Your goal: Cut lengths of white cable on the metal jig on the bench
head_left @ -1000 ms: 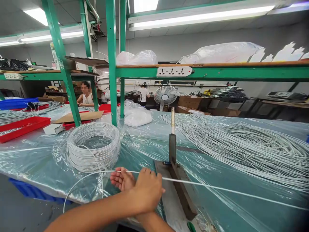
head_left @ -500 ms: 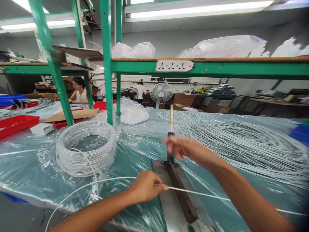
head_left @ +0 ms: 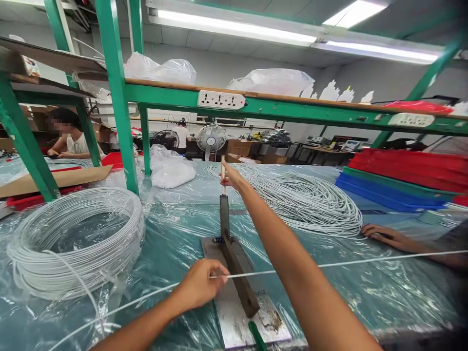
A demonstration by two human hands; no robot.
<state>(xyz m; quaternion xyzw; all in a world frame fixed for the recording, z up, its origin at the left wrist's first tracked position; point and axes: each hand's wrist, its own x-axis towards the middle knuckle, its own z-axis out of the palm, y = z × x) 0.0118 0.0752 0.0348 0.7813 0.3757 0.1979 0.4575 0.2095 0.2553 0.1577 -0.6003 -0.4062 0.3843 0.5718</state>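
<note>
Left hand (head_left: 204,282): here it is, low at the centre, grip pinching the white cable (head_left: 252,274) between thumb and fingers, just left of the dark bar (head_left: 239,285)
Right hand (head_left: 231,178): up high with the arm stretched out, grip closed round the pale upright handle (head_left: 223,187) near its top
White cable: a long run from the lower left, through the left hand's grip, across the dark bar, behind the right forearm and off to the right edge; whether the bar touches it, I cannot tell
Metal stand: a dark upright post (head_left: 224,217) carries the pale handle; the dark bar slopes towards us over a flat base plate (head_left: 228,317); a green piece (head_left: 258,335) pokes out at the near end
Near coil (head_left: 32,248): a thick ring of white cable at left, clear plastic about it
Far coil (head_left: 310,209): a wide, loose spread of cable beyond the stand, to the right; a co-worker's hand (head_left: 383,235) reaches in at its near right edge
Counter (head_left: 175,229): green top under wrinkled clear film, bearing the stand and both coils; a filled plastic bag (head_left: 171,171) sits further back
Trays: red ones (head_left: 409,165) on top, green (head_left: 398,179) next, blue (head_left: 373,190) beneath, all at right
Shelf (head_left: 171,95): green frame overhead, a power strip (head_left: 221,100) on its front; a white fan (head_left: 211,139) shows beyond
</note>
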